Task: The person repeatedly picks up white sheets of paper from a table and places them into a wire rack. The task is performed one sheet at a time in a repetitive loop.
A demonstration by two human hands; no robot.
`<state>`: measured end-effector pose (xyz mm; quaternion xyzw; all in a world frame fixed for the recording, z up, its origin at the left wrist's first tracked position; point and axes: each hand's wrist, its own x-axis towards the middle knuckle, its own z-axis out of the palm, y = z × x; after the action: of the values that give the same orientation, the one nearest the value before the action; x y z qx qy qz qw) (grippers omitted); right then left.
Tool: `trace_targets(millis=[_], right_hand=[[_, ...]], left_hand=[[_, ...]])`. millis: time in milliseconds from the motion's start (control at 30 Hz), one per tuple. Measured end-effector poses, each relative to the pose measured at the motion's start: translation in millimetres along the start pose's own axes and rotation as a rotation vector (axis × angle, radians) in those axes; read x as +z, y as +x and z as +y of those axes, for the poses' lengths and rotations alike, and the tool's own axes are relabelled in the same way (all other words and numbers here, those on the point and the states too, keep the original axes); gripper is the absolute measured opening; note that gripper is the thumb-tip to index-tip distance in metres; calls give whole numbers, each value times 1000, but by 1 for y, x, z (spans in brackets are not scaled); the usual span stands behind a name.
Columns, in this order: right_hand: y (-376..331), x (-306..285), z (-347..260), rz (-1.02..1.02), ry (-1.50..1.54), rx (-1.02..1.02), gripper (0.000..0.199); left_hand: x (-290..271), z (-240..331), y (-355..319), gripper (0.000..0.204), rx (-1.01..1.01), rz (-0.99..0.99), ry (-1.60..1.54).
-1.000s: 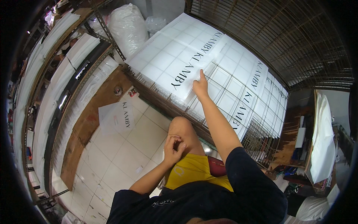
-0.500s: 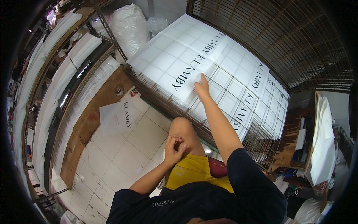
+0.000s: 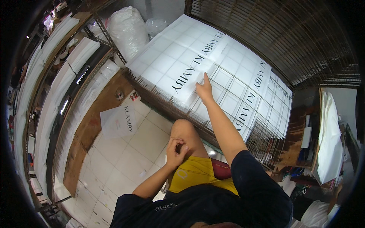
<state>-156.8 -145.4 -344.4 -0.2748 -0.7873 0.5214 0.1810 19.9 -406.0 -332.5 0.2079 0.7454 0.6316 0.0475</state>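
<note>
My right hand (image 3: 204, 90) reaches out over a wire rack, its thumb and index finger closed at the edge of a translucent white plastic sheet (image 3: 190, 81) with large black lettering. More such printed sheets (image 3: 232, 55) lie flat on the rack's wire grid (image 3: 224, 88), some overlapping. Bare wire squares show just right of my hand. My left hand (image 3: 176, 154) rests by my raised knee, fingers loosely curled, with a gap between thumb and fingertips. Nothing is visible in it.
A loose printed sheet (image 3: 118, 121) lies on the tiled floor (image 3: 146, 140). Shelves stacked with white sheets (image 3: 81, 59) curve along the left. A large white plastic sack (image 3: 127, 30) stands behind. A raised wire rack (image 3: 266, 34) leans at the far right.
The view has shifted slightly, moving the rack a little to the left in the picture. Both hands keep nearly the same poses; my right hand stays at the sheet's edge.
</note>
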Motion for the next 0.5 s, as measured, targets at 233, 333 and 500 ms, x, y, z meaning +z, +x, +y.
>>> trace_targets(millis=[233, 333, 500], right_hand=[[-50, -74, -16, 82, 78, -156, 60], [-66, -152, -27, 133, 138, -293, 48], [-117, -314, -192, 317, 139, -881, 32]], left_hand=[[0, -2, -1, 20, -1, 3, 27], [3, -1, 1, 19, 3, -15, 30], [-4, -10, -12, 20, -60, -15, 110]])
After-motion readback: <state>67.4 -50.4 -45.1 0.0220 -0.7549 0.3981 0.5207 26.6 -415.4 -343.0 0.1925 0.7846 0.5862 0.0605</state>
